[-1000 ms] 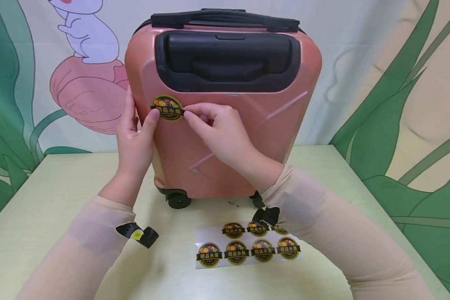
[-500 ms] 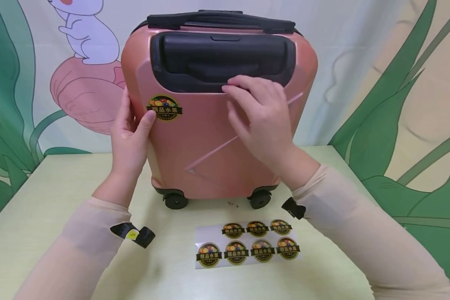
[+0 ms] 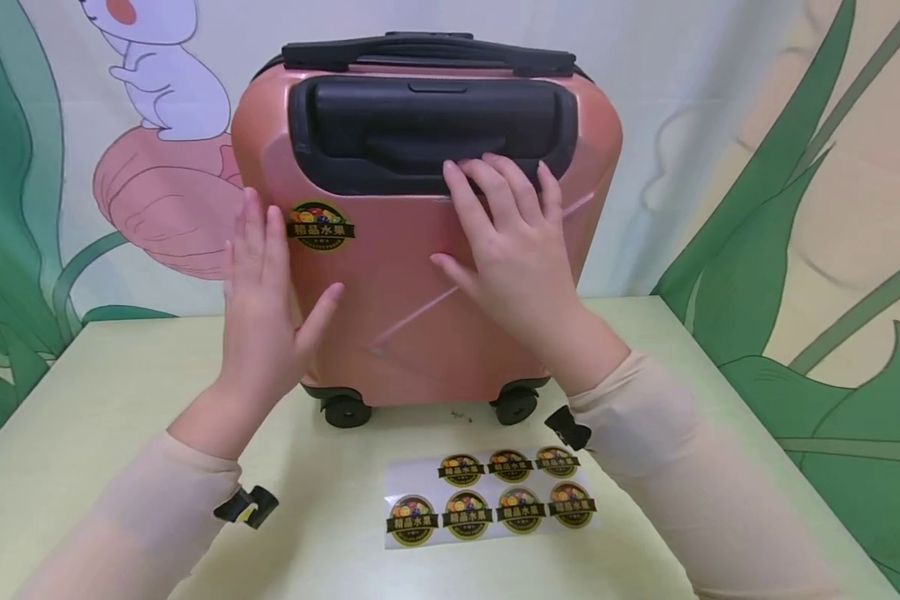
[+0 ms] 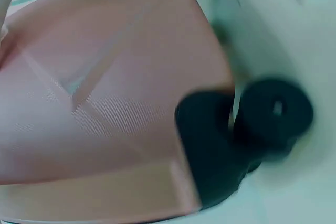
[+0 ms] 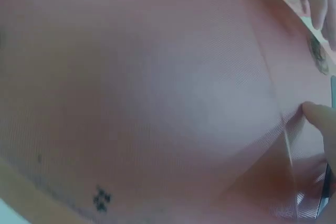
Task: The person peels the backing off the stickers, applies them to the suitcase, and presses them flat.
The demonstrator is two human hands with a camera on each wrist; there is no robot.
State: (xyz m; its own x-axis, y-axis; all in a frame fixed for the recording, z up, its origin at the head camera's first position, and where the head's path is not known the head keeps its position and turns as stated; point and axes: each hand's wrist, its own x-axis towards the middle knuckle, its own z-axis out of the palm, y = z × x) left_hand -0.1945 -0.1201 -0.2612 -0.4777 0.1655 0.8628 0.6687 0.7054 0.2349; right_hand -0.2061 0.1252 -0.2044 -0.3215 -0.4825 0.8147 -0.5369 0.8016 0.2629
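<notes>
A pink hard-shell suitcase (image 3: 397,292) stands upright on the table, its black handle recess (image 3: 435,121) facing me. On its upper left sits a round black-and-gold fruit sticker (image 3: 320,227). My left hand (image 3: 258,308) is at the suitcase's left edge, fingers straight and pointing up, thumb spread over the front below the sticker. My right hand (image 3: 521,250) lies spread over the right of the front, fingertips overlapping the recess's lower edge. In the right wrist view its thumb (image 5: 321,119) meets the pink shell. Neither hand holds anything.
A white sheet (image 3: 411,475) bearing several matching stickers lies on the table before the suitcase. Black wheels (image 3: 347,412) support the case; one wheel (image 4: 275,111) shows large in the left wrist view. A cartoon-printed curtain (image 3: 690,108) hangs behind.
The right hand let go of the sticker's edge, moved right and spread over the suitcase front. The left hand loosened from the case's side and its thumb came off the sticker.
</notes>
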